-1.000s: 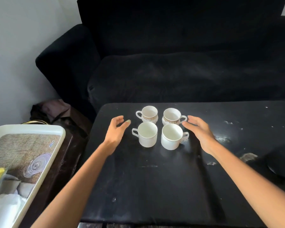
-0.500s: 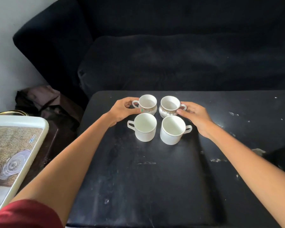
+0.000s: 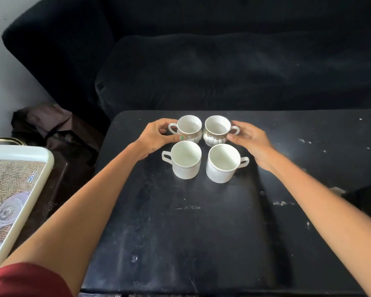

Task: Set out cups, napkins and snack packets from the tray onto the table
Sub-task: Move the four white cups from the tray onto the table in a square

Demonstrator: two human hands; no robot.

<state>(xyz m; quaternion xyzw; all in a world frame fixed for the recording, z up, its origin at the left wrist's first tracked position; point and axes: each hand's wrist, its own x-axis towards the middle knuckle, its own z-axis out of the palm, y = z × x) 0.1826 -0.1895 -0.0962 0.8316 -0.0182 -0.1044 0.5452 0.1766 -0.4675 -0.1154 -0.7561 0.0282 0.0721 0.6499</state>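
Desk (image 3: 201, 221): black w/ white scuffs. 2 far cups (image 3: 190, 128) (image 3: 216, 130): white w/ gold-brown patterned band. 2 near cups (image 3: 186, 160) (image 3: 222, 163): plain white, thin dark rim line. Tray (image 3: 41, 174): cream rim, woven tan print inside. Sofa (image 3: 223, 61): black. Sleeve (image 3: 26, 279): dark red. Left thumbnail: green polish.

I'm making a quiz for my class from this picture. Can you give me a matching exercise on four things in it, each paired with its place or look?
Things:
1. tray
2. gold-patterned cups
3. plain cups
4. sofa

Descriptions:
A. near row on the table, handles pointing outward
B. black, behind the table
C. white rim, off the table's left side
D. far row, one touched by each hand

Pairs: 1-C, 2-D, 3-A, 4-B
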